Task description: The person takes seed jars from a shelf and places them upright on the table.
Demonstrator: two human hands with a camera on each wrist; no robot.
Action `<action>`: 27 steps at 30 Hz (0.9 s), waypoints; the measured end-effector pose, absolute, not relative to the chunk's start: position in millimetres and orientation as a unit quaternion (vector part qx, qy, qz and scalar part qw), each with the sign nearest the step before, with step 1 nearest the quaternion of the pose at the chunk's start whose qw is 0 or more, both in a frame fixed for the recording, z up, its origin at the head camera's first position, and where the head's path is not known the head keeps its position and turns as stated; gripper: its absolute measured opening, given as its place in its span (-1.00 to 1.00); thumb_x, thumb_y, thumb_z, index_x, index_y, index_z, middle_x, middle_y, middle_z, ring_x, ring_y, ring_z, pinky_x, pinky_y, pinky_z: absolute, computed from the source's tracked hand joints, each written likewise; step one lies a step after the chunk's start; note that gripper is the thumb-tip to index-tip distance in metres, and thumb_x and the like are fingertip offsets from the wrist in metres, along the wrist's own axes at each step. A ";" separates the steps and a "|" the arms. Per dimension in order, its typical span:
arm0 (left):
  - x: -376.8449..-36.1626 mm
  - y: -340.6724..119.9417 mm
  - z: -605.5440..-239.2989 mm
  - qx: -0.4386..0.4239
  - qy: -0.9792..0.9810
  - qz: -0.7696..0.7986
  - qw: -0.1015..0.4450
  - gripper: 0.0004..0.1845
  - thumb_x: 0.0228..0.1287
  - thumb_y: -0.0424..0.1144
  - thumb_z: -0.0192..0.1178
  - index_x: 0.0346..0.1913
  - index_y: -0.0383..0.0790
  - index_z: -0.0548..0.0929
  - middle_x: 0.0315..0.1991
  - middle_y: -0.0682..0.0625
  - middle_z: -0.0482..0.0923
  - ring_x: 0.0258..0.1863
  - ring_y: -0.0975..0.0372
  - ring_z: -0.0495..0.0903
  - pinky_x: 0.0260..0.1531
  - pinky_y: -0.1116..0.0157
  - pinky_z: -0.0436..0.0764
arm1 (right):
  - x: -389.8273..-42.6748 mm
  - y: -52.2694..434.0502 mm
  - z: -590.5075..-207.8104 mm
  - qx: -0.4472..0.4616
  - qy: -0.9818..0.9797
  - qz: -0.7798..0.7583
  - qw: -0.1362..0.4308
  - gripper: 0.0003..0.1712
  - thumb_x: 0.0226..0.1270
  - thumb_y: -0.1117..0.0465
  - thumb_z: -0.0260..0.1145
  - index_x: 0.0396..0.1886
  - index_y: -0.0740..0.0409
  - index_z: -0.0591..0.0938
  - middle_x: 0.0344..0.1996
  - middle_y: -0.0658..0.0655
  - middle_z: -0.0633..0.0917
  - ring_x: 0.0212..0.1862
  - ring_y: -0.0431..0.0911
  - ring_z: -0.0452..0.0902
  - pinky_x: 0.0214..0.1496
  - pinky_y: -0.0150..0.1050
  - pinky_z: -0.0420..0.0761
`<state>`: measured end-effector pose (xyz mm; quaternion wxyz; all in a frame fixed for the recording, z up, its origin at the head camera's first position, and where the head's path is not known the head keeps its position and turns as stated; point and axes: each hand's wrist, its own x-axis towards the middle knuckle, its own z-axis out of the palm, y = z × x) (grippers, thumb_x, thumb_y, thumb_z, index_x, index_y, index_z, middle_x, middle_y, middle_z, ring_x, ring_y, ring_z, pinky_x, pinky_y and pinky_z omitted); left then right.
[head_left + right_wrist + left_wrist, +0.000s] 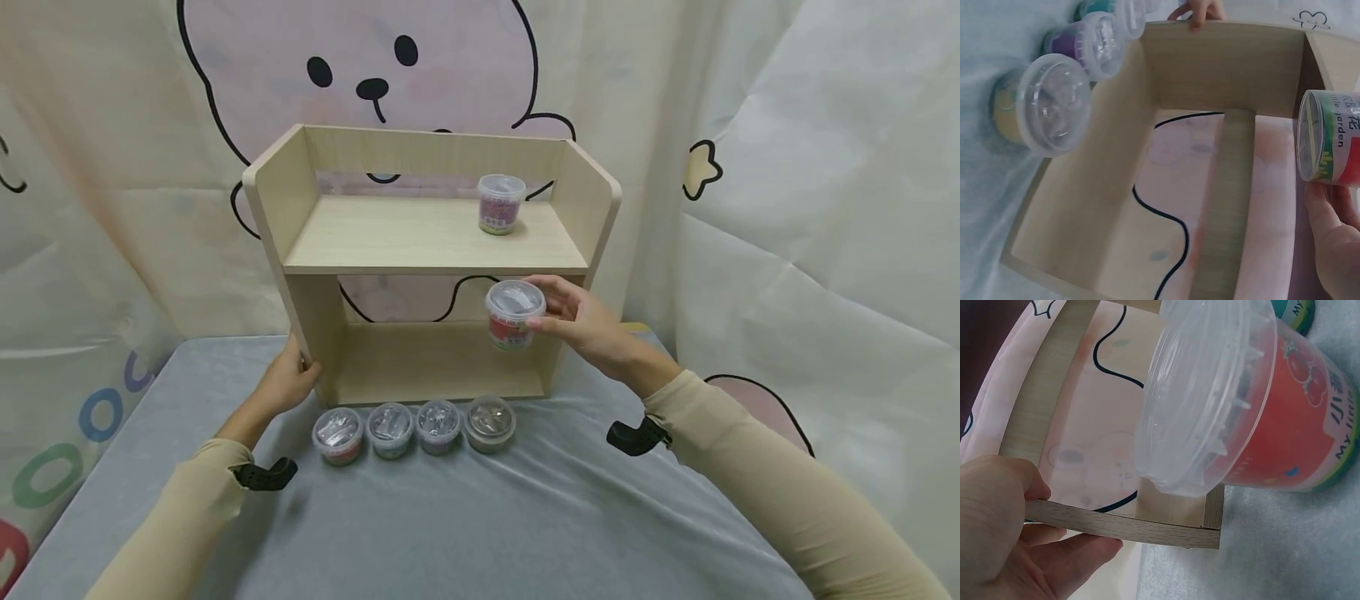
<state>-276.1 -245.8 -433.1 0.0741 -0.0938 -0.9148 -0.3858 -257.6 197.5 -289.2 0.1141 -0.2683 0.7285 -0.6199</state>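
My right hand grips a small clear-lidded tub with a red label, held in the air in front of the lower opening of a light wooden two-tier shelf. The right wrist view shows that tub at the fingertips. My left hand holds the shelf's left side panel near its bottom, thumb and fingers pinching the board's edge. A pink-labelled tub stands on the upper shelf at the right. Several tubs sit in a row on the grey cloth before the shelf.
The shelf stands on a grey cloth-covered table against a curtain printed with a cartoon bear. The red tub of the row fills the left wrist view. The lower shelf board is bare.
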 end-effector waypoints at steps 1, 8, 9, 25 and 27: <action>-276.3 -245.4 -433.4 -0.094 -0.915 -0.385 0.075 -0.27 0.41 -0.41 -0.02 0.52 -0.27 -0.10 0.29 -0.61 0.35 0.19 -0.42 0.49 0.06 -0.31 0.59 | -258.0 199.2 -292.2 -0.267 0.727 -0.623 0.114 -0.37 0.43 0.39 0.19 0.45 0.21 0.27 0.12 -0.06 0.62 0.15 -0.24 0.57 0.23 -0.40 0.59; -278.2 -243.8 -436.3 -0.092 -0.916 -0.381 0.081 -0.34 0.39 -0.41 0.00 0.46 -0.29 -0.01 0.23 -0.58 0.41 0.11 -0.37 0.54 -0.02 -0.24 0.62 | -261.6 208.7 -316.6 -0.251 0.715 -0.640 0.126 -0.37 0.45 0.43 0.17 0.46 0.18 0.24 0.10 -0.11 0.64 0.14 -0.27 0.58 0.23 -0.43 0.59; -278.2 -243.6 -436.7 -0.092 -0.916 -0.381 0.081 -0.34 0.39 -0.41 0.00 0.46 -0.29 -0.01 0.23 -0.58 0.41 0.11 -0.36 0.54 -0.02 -0.24 0.62 | -261.6 209.5 -319.7 -0.248 0.714 -0.642 0.127 -0.36 0.44 0.43 0.17 0.46 0.18 0.23 0.10 -0.12 0.64 0.15 -0.28 0.58 0.22 -0.43 0.60; -274.2 -246.1 -435.6 -0.087 -0.918 -0.380 0.073 -0.36 0.43 -0.37 -0.01 0.47 -0.27 -0.01 0.29 -0.58 0.37 0.18 -0.40 0.50 0.04 -0.28 0.61 | -262.4 227.2 -363.7 -0.227 0.722 -0.640 0.131 -0.29 0.41 0.43 0.24 0.47 0.34 0.19 0.11 -0.11 0.63 0.15 -0.29 0.61 0.17 -0.42 0.65; -274.7 -246.7 -434.2 -0.089 -0.916 -0.385 0.072 -0.35 0.43 -0.36 -0.02 0.48 -0.27 -0.02 0.30 -0.58 0.36 0.17 -0.39 0.51 -0.01 -0.23 0.65 | -263.2 230.5 -369.7 -0.228 0.721 -0.641 0.131 -0.30 0.40 0.42 0.25 0.46 0.34 0.20 0.11 -0.10 0.63 0.15 -0.29 0.61 0.16 -0.42 0.66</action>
